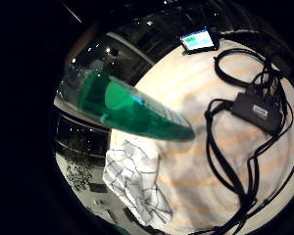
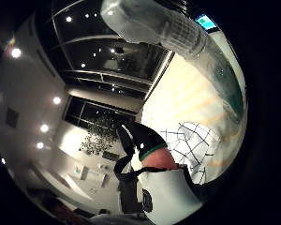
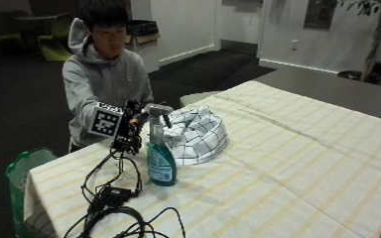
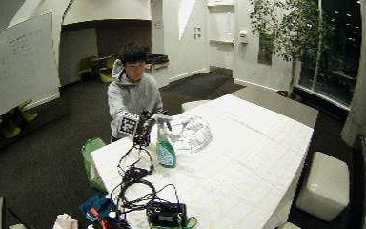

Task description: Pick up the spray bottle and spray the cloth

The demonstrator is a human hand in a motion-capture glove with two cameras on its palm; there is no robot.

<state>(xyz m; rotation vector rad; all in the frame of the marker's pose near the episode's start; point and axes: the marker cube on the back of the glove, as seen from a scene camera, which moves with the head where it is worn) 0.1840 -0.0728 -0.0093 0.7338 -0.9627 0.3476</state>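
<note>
Our gloved right hand [image 3: 130,130] is at the neck of the bottle [image 3: 159,158], which stands upright on the desk [image 3: 289,163]; we cannot tell whether the fingers have closed round it. The cloth [image 3: 197,133] lies bunched just behind the bottle, and the nozzle must face that way to spray it.

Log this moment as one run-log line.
phase: grasp | right hand: at spray bottle neck | bottle: upright on table | cloth: behind bottle
</note>
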